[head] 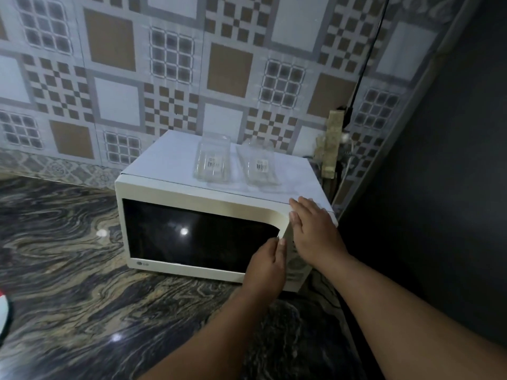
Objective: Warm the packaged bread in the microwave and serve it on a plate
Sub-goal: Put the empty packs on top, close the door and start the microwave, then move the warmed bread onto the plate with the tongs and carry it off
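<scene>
- My left hand point(267, 260) is at the right edge of the microwave door point(197, 231). My fingers point(281, 244) are close together, and the tips touch the door's edge.
- My right hand point(311, 229) lies flat on the top right corner of the microwave point(170, 163). These fingers are straight and a little spread, and my thumb point(294, 223) points down the front.
- The microwave is white with a dark window. It sits on a dark, swirly counter point(82, 270), and its door looks closed or almost closed.
- Two clear plastic packs lie side by side on top of the microwave. The left pack point(212, 160) and the right pack point(259, 164) each have a small label. I cannot tell if there is bread inside.
- Behind is a wall of brown, grey and white tiles point(170, 78). A black cord point(365, 64) hangs down on the right.
- Something white and red point(4, 311) peeks in at the left edge. I cannot tell what it is.
</scene>
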